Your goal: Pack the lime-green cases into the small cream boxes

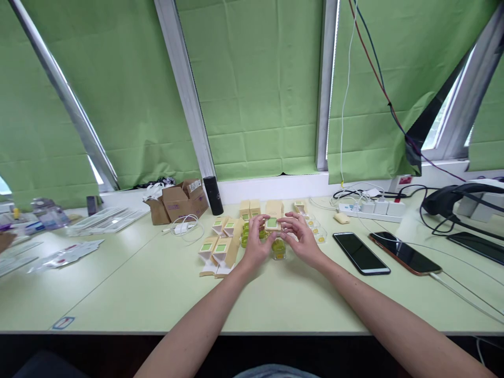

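My left hand point(256, 245) and my right hand point(302, 240) come together in the middle of the table, fingers curled round a small cream carton point(272, 224) with a green square on its end. The left fingers press its left side and the right fingers its right side. Just below the thumbs stands a small clear jar point(279, 250) with yellow-green contents. Several like cartons point(221, 249) with open flaps stand left of my hands. Behind the left hand, green round jars point(244, 239) are partly hidden. Another carton point(274, 208) is behind the held one.
Clear packs with yellow pieces point(319, 231) lie right of my hands. Further right are a phone point(361, 253), a second phone point(405, 253) with a cable, and a power strip point(372, 210). A cardboard box point(184, 200) and a black cylinder point(213, 195) stand at the back left.
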The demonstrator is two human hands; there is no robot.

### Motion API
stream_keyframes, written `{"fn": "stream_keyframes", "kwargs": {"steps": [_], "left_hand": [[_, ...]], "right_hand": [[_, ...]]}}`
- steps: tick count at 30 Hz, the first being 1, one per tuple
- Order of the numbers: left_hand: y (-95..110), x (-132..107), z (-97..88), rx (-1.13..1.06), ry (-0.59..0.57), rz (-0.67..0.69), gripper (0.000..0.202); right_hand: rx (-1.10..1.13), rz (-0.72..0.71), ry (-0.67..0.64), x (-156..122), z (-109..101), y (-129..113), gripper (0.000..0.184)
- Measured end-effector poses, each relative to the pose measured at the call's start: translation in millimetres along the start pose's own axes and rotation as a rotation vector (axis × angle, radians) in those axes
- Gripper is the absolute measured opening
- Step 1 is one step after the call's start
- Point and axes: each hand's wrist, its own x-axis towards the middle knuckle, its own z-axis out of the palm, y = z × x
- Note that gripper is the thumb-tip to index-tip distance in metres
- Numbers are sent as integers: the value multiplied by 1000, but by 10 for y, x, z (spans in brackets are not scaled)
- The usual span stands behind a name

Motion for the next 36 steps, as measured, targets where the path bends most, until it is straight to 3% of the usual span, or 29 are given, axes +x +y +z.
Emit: {"fn": "stream_keyframes", "kwargs": {"steps": [7, 14, 26, 36], "left_hand": [[0, 10, 7, 76, 31, 36, 37], [-28, 2, 14, 6, 23, -15, 47], [-96, 35, -26, 49, 150, -93, 49], [-105, 109, -71, 106, 181, -134, 44]], "right_hand": [[-151, -56, -33, -12, -15, -35, 33], [-230, -122, -54, -49, 4, -63, 35], [-357, -300, -132, -68, 3, -176, 52], [-366, -311, -193, -92, 20, -192, 65]]}}
